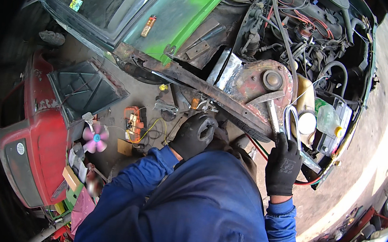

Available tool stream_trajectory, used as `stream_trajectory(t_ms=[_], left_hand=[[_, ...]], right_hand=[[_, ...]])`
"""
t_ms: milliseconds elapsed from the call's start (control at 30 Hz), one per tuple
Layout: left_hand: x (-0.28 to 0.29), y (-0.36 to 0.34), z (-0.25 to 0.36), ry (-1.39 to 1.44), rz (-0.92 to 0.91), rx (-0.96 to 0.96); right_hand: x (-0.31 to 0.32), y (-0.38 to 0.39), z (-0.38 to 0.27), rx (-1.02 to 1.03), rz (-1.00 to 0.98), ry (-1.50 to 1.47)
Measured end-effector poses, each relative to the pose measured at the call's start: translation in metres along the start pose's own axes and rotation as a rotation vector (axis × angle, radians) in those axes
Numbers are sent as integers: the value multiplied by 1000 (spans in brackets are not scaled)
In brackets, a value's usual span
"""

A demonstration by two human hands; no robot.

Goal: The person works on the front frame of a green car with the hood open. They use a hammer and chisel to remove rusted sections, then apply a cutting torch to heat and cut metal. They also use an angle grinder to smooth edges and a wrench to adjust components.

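Observation:
My right hand (284, 166), in a black glove, is closed on the lower end of a metal-handled hammer (272, 113). The hammer's long narrow head lies against the rusty, reddish strut tower (256, 78) of the car. Beside those fingers hangs a loop of white wire (292, 119). My left hand (192, 136), also gloved in black, is held in front of my body near the fender's edge, fingers curled round; what they hold, if anything, I cannot make out. A bare shiny metal patch (230, 73) adjoins the strut tower.
The engine (300, 33) fills the bay beyond, with a battery (336, 125) and a plastic bottle (329, 117) at right. Loose tools (204, 42) lie on the inner panel. On the left stand a red car body (38, 138), a pink-bladed fan (95, 137) and an orange tool case (134, 123).

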State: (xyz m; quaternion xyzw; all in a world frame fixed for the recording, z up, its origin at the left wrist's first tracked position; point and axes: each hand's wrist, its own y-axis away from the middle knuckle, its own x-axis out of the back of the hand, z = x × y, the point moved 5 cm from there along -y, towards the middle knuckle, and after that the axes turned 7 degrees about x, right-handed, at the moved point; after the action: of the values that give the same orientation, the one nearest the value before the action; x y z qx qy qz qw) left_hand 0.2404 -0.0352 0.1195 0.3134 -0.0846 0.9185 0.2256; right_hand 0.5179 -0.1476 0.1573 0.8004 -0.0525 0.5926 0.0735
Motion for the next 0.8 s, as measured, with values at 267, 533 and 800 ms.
stream_trajectory(t_ms=[267,533,800], left_hand=[[-14,37,-33,1,46,193],[-11,42,-61,124,8,386],[12,4,-61,87,-12,235]], right_hand=[[-13,-5,3,31,-29,41],[-8,-3,-6,-19,47,-300],[-2,-33,-30,-202,-112,-875]])
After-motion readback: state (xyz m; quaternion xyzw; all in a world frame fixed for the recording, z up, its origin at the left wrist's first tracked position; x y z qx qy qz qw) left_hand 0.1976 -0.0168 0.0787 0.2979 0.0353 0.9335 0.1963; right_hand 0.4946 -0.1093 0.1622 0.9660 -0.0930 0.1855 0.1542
